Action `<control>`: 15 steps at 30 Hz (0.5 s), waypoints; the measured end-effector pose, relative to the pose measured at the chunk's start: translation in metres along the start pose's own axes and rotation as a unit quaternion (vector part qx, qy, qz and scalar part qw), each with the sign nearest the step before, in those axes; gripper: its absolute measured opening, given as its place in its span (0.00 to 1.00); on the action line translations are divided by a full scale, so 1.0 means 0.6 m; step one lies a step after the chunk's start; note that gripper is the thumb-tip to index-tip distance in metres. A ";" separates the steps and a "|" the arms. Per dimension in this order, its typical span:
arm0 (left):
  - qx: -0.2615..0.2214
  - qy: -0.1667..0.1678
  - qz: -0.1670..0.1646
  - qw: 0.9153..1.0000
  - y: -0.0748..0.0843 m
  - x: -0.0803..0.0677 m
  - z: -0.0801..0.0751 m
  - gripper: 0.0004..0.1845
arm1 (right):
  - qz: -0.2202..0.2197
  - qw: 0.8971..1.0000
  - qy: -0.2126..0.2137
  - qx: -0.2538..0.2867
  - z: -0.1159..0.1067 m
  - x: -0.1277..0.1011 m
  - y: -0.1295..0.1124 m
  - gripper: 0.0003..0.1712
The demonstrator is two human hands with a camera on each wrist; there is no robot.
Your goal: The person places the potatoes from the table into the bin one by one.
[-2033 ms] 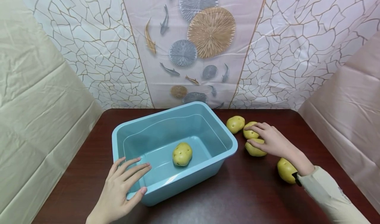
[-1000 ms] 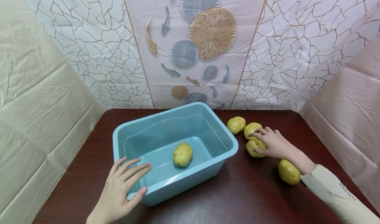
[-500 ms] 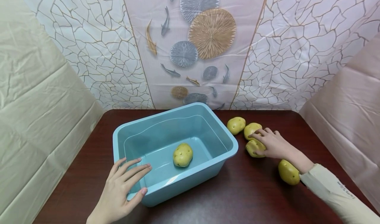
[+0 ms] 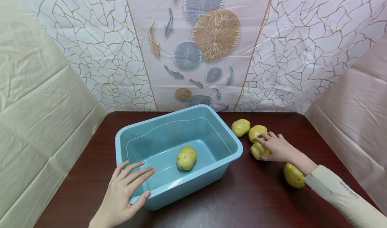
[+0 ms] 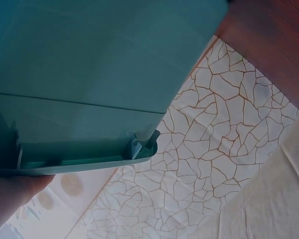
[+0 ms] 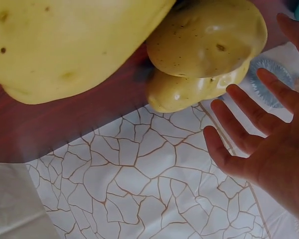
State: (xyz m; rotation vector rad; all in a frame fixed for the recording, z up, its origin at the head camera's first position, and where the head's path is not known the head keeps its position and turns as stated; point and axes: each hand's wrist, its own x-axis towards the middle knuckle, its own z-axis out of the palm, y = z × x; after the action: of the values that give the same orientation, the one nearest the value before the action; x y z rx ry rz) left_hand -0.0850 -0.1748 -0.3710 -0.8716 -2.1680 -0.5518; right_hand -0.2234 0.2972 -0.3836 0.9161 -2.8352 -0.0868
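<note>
My left hand [image 4: 121, 187] rests over the near left corner of a light blue plastic tub [image 4: 193, 182], fingers extended across the rim and thumb at the near edge. In the left wrist view, part of the hand [image 5: 12, 196] shows beside the tub's rim. One yellow potato [image 4: 186, 157] lies on the tub's floor. On the right, my right hand [image 4: 279, 148] reaches over two potatoes, a nearer one [image 4: 259, 150] and one just behind it [image 4: 256, 132]. Its fingers [image 6: 239, 122] look spread and only loosely bent in the right wrist view, with the potatoes beside the fingertips.
Another potato [image 4: 241, 127] sits by the tub's far right corner. A further potato [image 4: 293, 176] lies partly hidden under the right forearm. The dark red-brown table [image 4: 242, 201] is bounded by patterned cloth [image 4: 272, 87] behind and plain cloth at both sides.
Over two seconds my right hand has shifted slightly right and nearer, settling lower over the nearer potato. The left hand and the tub have kept their place.
</note>
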 end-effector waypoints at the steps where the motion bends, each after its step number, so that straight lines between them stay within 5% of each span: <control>1: 0.000 0.000 0.000 1.000 0.000 0.000 0.000 0.22 | -0.002 1.000 0.000 -0.002 0.001 0.000 0.001 0.35; 15: 0.002 -0.001 0.000 1.000 0.000 -0.001 0.000 0.22 | -0.011 1.000 -0.006 -0.013 0.026 -0.002 0.014 0.39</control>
State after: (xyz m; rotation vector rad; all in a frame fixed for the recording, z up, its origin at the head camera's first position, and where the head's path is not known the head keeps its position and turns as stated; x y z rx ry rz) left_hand -0.0849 -0.1753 -0.3711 -0.8701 -2.1697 -0.5461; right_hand -0.2300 0.3048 -0.3982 0.9439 -2.8288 -0.1316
